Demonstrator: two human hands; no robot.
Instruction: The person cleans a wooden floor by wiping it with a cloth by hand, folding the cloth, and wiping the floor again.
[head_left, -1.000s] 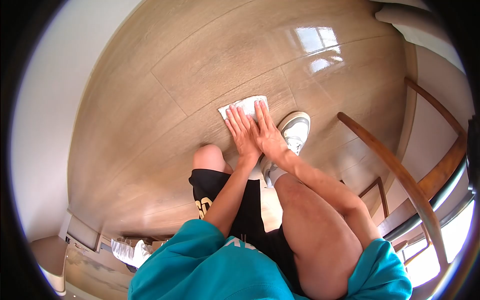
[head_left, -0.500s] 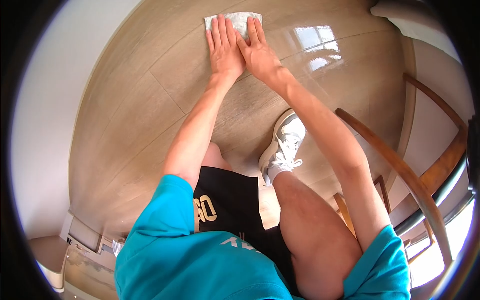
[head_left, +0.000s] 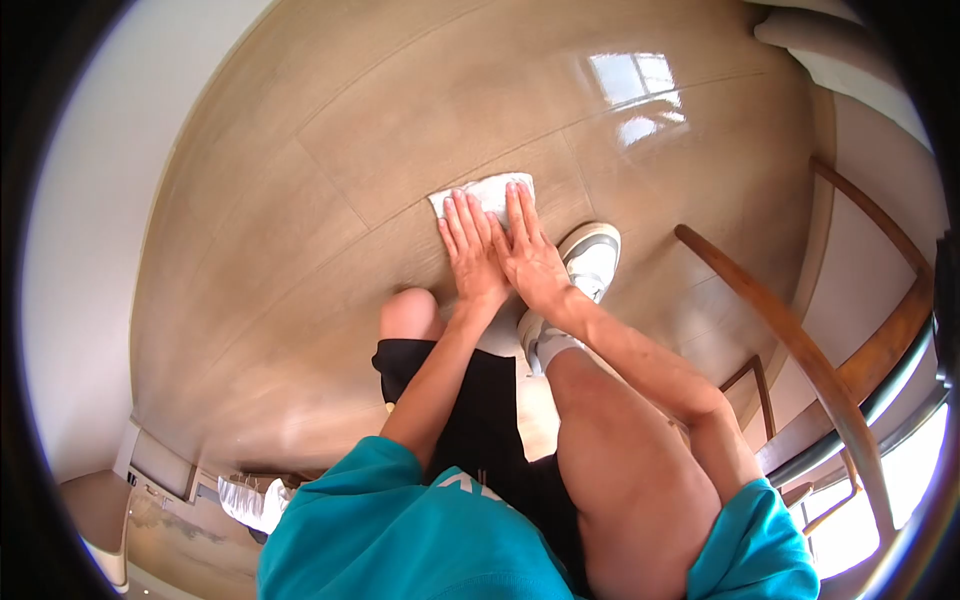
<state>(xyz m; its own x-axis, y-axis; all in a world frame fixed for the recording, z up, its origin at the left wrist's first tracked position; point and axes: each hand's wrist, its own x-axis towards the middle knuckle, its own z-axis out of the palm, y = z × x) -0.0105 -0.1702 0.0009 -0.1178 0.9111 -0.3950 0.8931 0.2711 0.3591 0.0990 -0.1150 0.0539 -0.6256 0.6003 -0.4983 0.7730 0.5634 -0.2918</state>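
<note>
A white folded cloth (head_left: 487, 192) lies flat on the wood-look floor (head_left: 330, 150). My left hand (head_left: 473, 250) rests on its left part, palm down with fingers stretched out. My right hand (head_left: 530, 255) presses flat on the right part, fingers extended and its thumb side against the left hand. Both palms hide the cloth's near edge. Just to the right of my right hand is a white and grey shoe (head_left: 595, 255) on my foot.
A wooden chair (head_left: 790, 335) stands on the right. At the upper right, pale fabric (head_left: 840, 50) hangs near the floor. A white wall (head_left: 95, 230) curves along the left. Window light (head_left: 632, 80) reflects off the floor ahead.
Both hands have drawn the cloth back across the floor, from far ahead to close beside my shoe. My elbows are more bent now.
</note>
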